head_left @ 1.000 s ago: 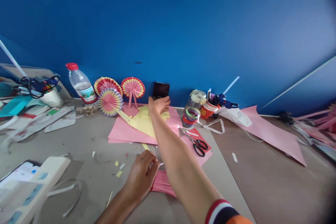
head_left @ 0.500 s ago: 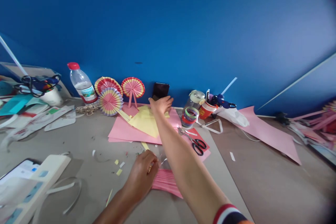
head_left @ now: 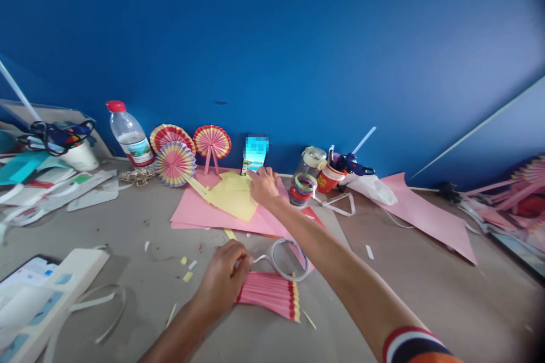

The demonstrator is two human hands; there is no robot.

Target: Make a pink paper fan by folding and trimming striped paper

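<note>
My left hand [head_left: 225, 275] is closed in a pinch at the left end of a pleated pink paper strip [head_left: 268, 292] with red and yellow edging. A thin white tape end runs from its fingertips to a roll of tape [head_left: 290, 259] standing just behind the pleats. My right hand [head_left: 264, 186] reaches forward to a phone [head_left: 254, 154] leaning on the blue wall, its screen lit. The thumb is at the phone's lower edge and the other fingers are loosely bent, gripping nothing. Beneath this hand are yellow paper [head_left: 232, 195] and pink sheets [head_left: 187, 207].
Paper rosettes [head_left: 176, 163] and a red-capped bottle [head_left: 131, 139] stand along the wall. To the right are a clear jar [head_left: 307, 173], a red paper cup [head_left: 330, 177] and a pink sheet [head_left: 430, 218]. A white power strip [head_left: 63, 289] lies at front left, with paper scraps around.
The phone screen has gone from dark to lit. My right hand has drawn down from the phone's front to its lower edge. More of the pleated paper and the tape roll now show.
</note>
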